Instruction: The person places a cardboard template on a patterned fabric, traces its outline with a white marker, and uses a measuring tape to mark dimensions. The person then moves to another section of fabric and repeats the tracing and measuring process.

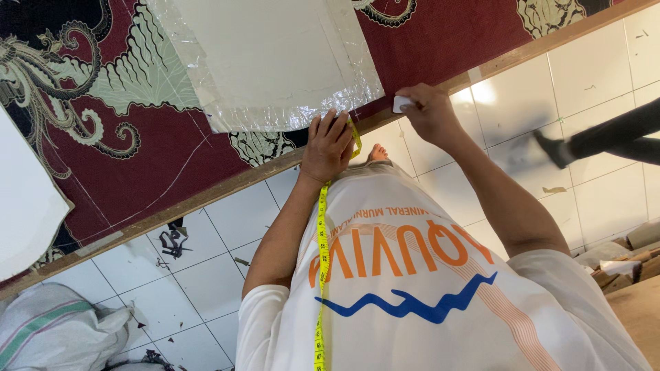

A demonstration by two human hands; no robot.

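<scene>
We see our left hand [328, 145] lying flat with its fingers spread loosely on the edge of the worktop [206, 194], pressing down on the yellow measuring tape [322, 275]. The tape loops over the back of the fingers near the worktop edge and then runs down along our forearm and across the front of our white shirt [426, 302] to the bottom of the view.

Our right hand [426, 110] rests further along the same wooden edge, its fingers curled together and pinching a small white piece of chalk [401, 104] against the cloth.

The worktop is covered with a dark red patterned cloth [137, 144] with pale green and black swirls, and thin white lines are drawn across it. A white paper pattern in a clear plastic sleeve [275, 62] lies on the cloth, its lower edge just beside the fingertips of our left hand. Another white sheet [24, 206] lies at the far side of the cloth.

Below the worktop is a white tiled floor [220, 275] with small dark scraps [172, 242] scattered on it. A white sack [55, 330] sits in the corner. Another person's dark shoe and leg [598, 141] cross the tiles, blurred, well apart from our hands.
</scene>
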